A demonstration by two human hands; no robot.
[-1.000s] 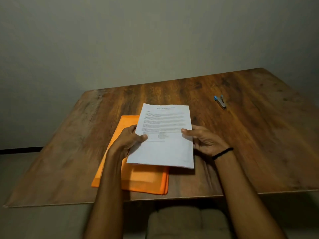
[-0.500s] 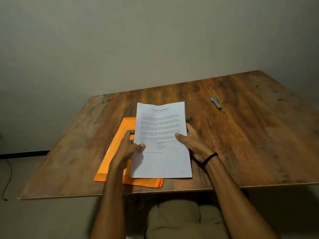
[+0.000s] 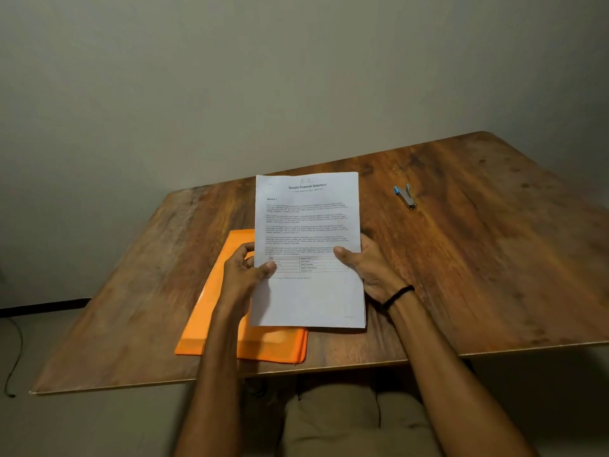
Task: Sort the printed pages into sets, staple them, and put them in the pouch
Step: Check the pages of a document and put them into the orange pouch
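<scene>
Gripping the printed pages (image 3: pixel 308 245) at either side, both hands, left (image 3: pixel 242 278) and right (image 3: pixel 369 267), lift them above the orange pouch (image 3: pixel 214 324).

White printed pages (image 3: pixel 309 232) held raised above orange pouch (image 3: pixel 244 338); small stapler (image 3: pixel 406 196) lies well apart.

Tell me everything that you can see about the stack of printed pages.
The stack of printed pages is white paper, several sheets by its lower right edge. The top page, headed "Sample Financial Statement", shows paragraphs and a small table. It is in portrait, held over the orange pouch. The left hand pinches its left edge, the right hand its right edge, thumbs on the front. Whether its bottom edge touches the pouch cannot be told.
</scene>
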